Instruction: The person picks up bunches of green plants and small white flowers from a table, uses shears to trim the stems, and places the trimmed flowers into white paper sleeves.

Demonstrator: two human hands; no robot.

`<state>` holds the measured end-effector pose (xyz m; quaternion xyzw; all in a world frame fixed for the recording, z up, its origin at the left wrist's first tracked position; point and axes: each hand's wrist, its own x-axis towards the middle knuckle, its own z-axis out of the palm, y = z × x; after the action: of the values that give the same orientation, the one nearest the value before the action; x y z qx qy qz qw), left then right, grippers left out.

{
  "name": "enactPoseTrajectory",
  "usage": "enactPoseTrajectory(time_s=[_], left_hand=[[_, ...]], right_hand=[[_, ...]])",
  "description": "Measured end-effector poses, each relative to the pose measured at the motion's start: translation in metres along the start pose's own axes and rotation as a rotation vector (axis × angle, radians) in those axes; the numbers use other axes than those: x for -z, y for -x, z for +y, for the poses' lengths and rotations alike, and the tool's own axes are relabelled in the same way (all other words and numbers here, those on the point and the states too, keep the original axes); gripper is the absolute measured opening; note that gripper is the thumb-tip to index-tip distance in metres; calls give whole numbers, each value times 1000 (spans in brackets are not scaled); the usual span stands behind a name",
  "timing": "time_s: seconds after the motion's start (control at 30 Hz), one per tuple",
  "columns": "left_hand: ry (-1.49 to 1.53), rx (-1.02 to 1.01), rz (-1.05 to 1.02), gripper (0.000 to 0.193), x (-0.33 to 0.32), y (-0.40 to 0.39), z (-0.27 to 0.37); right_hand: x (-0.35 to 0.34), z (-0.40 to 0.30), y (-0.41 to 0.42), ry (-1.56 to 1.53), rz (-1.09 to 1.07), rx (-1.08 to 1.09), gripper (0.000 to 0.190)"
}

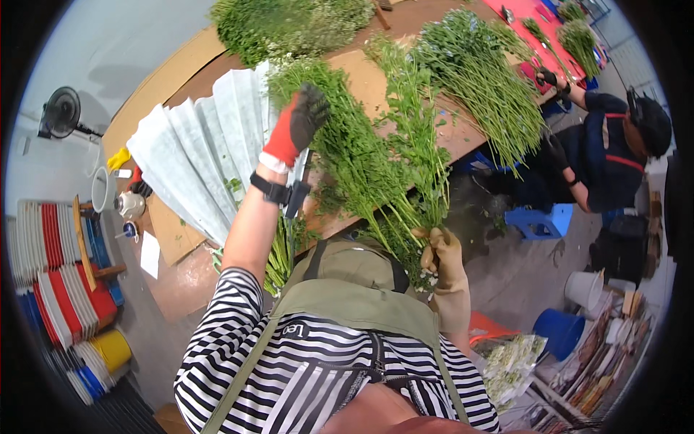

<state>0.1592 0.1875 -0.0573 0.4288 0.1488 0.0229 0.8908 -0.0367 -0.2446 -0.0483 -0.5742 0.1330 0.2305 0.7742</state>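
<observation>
My left hand [306,116], in a red glove with a dark coated palm, lies over the flower end of a bunch of feathery green stems [352,135]; its grip there is unclear. Near the table's front edge my right hand [438,252], in a tan rubber glove, is closed on the lower part of leafy green stems [415,130]. Pleated white wrapping sheets [190,157] fan out left of the bunch. Other cut stems [277,249] poke out beneath my left forearm. A large bunch of long thin stems with pale blue flowers [482,81] rests farther right.
Heaped greenery with small white flowers [303,27] covers the table's back. A co-worker [602,146] is at the right beside a blue stool [542,219]. Green-handled scissors [217,259] are near my left elbow. Buckets, including a blue one [558,332], stand at the lower right.
</observation>
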Motion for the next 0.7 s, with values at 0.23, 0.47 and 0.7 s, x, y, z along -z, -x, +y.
enactPoseTrajectory(time_s=[0.23, 0.47, 0.7], left_hand=[[-1169, -872, -645, 66, -9, 11, -17], [-1005, -277, -654, 50, -80, 72, 17], [-896, -360, -726, 44, -102, 91, -1]], right_hand=[[8, 16, 3, 84, -316, -124, 41], [-42, -15, -17, 236, -234, 247, 87], [-144, -63, -53, 481, -11, 600, 68]])
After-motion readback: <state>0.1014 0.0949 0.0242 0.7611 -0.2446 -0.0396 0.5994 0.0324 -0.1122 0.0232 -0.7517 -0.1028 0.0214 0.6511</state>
